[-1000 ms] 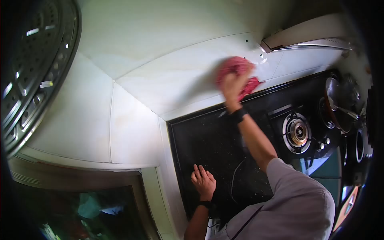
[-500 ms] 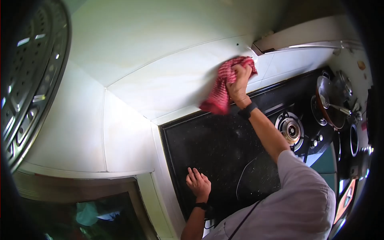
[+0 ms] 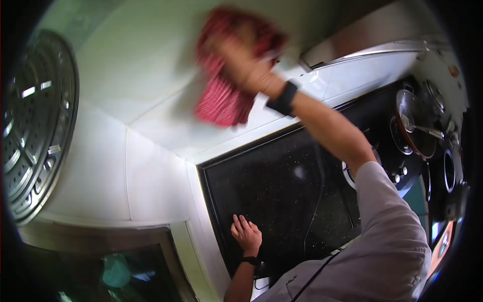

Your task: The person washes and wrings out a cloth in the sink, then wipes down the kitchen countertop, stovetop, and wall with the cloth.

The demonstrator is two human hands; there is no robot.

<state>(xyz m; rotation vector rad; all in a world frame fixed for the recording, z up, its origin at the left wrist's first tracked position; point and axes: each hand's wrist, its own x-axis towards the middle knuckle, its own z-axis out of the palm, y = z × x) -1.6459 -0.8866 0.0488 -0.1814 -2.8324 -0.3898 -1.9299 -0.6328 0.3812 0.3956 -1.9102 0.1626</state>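
Observation:
A red-and-white patterned cloth [image 3: 226, 103] is pressed to the pale wall tiles [image 3: 161, 113], smeared by motion. My right hand [image 3: 241, 63] has its fingers over the cloth and grips it, with a dark band on the wrist. The cloth's lower part hangs below the hand. On the black countertop [image 3: 271, 186], near its left edge, rests my left hand [image 3: 246, 235], open with its fingers stretched out and nothing in it. Small pale specks dot the dark surface between the hands.
A gas burner [image 3: 347, 173] is partly hidden behind my right arm. Farther right stands a pan [image 3: 415, 121] with a utensil in it. The hood edge [image 3: 362, 53] juts out at upper right. A perforated metal disc [image 3: 40, 126] fills the left side, above a window [image 3: 110, 272].
My right hand has moved the cloth up and to the left along the wall tiles, away from the hood corner. My left hand stays about where it was on the countertop.

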